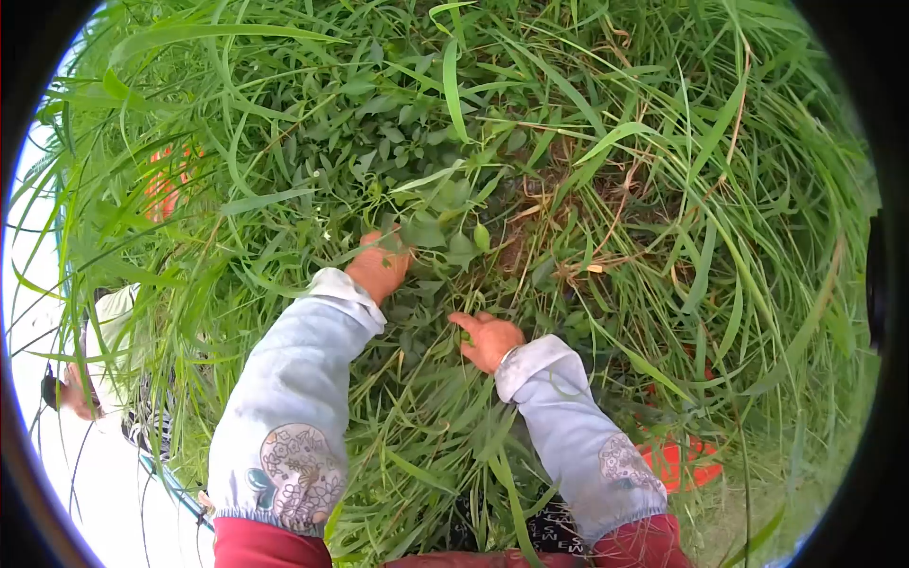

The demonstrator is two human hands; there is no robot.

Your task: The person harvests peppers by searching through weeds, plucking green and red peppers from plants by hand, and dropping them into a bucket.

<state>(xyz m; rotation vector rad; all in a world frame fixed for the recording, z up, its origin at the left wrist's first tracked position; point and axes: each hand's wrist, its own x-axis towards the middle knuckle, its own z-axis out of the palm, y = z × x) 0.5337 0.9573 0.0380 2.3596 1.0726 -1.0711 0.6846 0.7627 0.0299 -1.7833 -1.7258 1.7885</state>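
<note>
My left hand [381, 263] reaches into a low plant with broad dark green leaves [407, 142]. Leaves cover its fingertips, so whether it grips a stem cannot be told. Lower and to the right, my right hand [490, 343] has its index finger pointing left and its other fingers curled. A small green bit shows between finger and thumb, too small to name. A pale green leaf [481, 237] hangs just above and between the hands. Both forearms wear light blue sleeve covers [294, 379] with printed patterns.
Tall grass [757, 218] crowds in on all sides. Brown soil with dry stalks [516, 251] shows right of the plant. An orange-red object [682, 464] lies at lower right, another orange object [166, 185] at upper left. Another person [114, 350] is at the left edge.
</note>
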